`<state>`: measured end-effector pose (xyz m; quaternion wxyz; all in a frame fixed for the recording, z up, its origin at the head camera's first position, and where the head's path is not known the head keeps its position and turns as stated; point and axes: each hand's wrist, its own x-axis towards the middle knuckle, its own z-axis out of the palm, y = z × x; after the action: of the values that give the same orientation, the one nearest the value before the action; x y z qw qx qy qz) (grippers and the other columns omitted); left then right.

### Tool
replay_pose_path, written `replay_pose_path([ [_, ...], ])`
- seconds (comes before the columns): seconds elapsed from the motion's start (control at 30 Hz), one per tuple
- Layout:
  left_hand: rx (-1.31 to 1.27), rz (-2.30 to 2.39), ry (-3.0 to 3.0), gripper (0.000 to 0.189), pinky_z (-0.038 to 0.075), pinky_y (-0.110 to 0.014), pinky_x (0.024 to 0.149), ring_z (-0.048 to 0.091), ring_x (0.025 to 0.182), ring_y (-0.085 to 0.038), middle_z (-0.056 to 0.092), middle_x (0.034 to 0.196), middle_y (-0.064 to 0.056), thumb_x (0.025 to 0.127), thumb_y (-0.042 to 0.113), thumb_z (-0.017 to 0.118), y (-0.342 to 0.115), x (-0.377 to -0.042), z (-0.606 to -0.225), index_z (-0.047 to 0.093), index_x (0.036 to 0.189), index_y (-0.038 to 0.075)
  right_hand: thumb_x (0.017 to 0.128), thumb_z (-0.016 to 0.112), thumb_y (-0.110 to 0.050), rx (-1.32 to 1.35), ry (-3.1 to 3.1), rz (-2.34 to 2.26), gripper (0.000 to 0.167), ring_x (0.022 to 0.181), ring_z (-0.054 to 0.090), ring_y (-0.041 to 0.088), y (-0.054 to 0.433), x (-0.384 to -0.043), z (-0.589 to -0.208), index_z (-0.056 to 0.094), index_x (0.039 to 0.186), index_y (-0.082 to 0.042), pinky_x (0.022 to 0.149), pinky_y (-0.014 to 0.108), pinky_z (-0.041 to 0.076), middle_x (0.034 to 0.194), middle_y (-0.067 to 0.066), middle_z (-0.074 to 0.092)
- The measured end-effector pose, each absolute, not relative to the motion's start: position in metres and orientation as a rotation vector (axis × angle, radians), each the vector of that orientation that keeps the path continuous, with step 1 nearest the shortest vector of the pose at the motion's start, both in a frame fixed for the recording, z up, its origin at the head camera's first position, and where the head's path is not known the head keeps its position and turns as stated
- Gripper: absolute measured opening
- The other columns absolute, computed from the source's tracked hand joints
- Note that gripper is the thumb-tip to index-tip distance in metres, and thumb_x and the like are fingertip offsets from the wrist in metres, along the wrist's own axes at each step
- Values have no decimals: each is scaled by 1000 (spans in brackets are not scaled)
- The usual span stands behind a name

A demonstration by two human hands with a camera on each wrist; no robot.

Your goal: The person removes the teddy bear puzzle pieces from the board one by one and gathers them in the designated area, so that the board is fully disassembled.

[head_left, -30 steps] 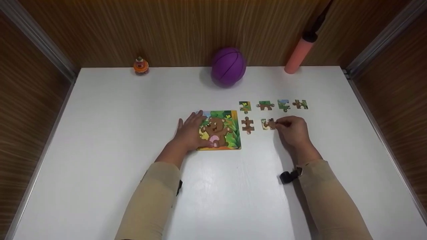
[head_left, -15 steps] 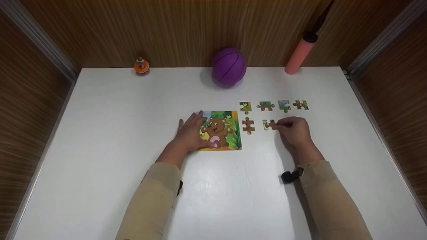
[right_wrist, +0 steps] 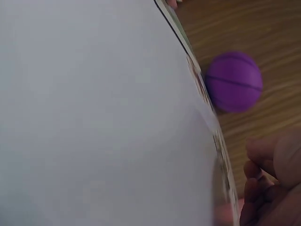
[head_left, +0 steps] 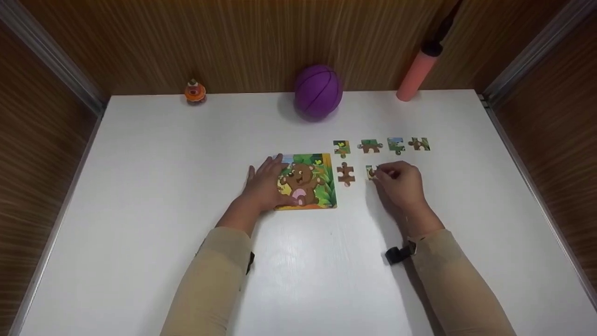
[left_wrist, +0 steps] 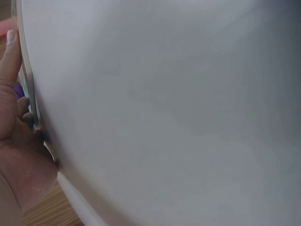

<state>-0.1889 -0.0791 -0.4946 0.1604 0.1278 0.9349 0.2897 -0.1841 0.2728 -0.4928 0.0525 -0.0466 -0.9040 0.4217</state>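
A square bear picture puzzle board [head_left: 305,177] lies on the white table. My left hand [head_left: 266,186] rests on its left side, fingers extended and thumb over the lower part. To the right of the board, my right hand [head_left: 403,184] has its thumb and fingertips together at a puzzle piece [head_left: 370,171], of which only the left part shows. In the right wrist view the right hand's curled fingers [right_wrist: 251,183] are seen beside flat pieces. A brown puzzle piece [head_left: 346,174] lies between board and right hand. Behind them is a row of several pieces, including a green-and-brown one [head_left: 371,146].
A purple ball [head_left: 318,91] sits at the table's back edge. An orange toy figure [head_left: 195,92] stands at the back left, and a pink hand pump [head_left: 416,77] leans against the wooden wall at the back right. Wooden panels enclose the table on the sides.
My right hand has shifted left over the puzzle piece, covering more of it; the piece itself has stayed about in place. The left hand and the board have not moved.
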Motion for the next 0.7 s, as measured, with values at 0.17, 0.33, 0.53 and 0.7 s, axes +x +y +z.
replay_pose_path([
  [0.17,364,834,2666,112,-8,-58,128,2,164,-26,10,178,-3,80,53,91,-80,-188,-492,34,166,12,96,75,-4,14,-2729,1258,19,87,59,25,248,-176,-486,77,113,6,72,26,46,101,19,71],
  [0.33,365,848,2666,111,-9,-57,128,2,164,-25,10,178,-3,79,52,92,-80,-189,-492,35,166,12,96,78,-8,74,-2758,1279,22,88,61,26,229,-171,-483,78,114,4,74,33,49,103,18,72],
  [0.53,361,838,2666,112,-9,-58,128,3,164,-26,10,178,-3,79,53,92,-80,-188,-493,35,166,12,94,79,-6,202,-2793,1317,19,86,63,27,211,-162,-481,80,111,3,76,37,51,99,15,75],
  [0.7,358,847,2652,112,-9,-57,128,2,164,-26,9,178,-3,80,54,91,-80,-188,-491,34,166,12,93,79,-4,234,-2895,1353,25,83,62,23,197,-156,-480,78,117,4,70,33,51,95,12,74],
])
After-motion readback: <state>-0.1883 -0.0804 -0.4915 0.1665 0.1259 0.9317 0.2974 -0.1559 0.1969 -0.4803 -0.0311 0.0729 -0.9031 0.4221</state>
